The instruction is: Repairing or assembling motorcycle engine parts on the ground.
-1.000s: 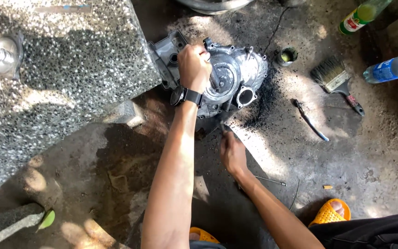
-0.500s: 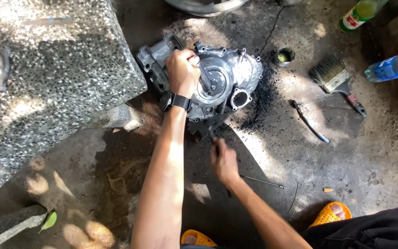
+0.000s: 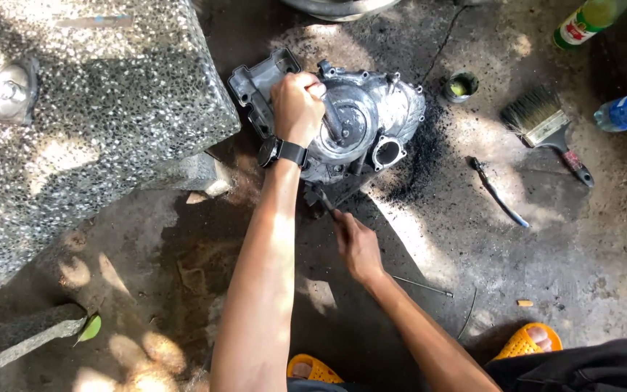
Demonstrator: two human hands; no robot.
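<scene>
Where shadow falls just left of centre frame, hard to make out what the right hand grips: fingers closed round a small dark tool, mostly hidden. Left hand fisted, curled tight over a metal rod standing in the round recess of the grey engine cover, upper centre, flat on blackened ground. Left forearm stretched straight up the frame, black wristwatch at the wrist; right forearm angled in from the lower right. Paintbrush upper right; bottles cut off by the edge.
</scene>
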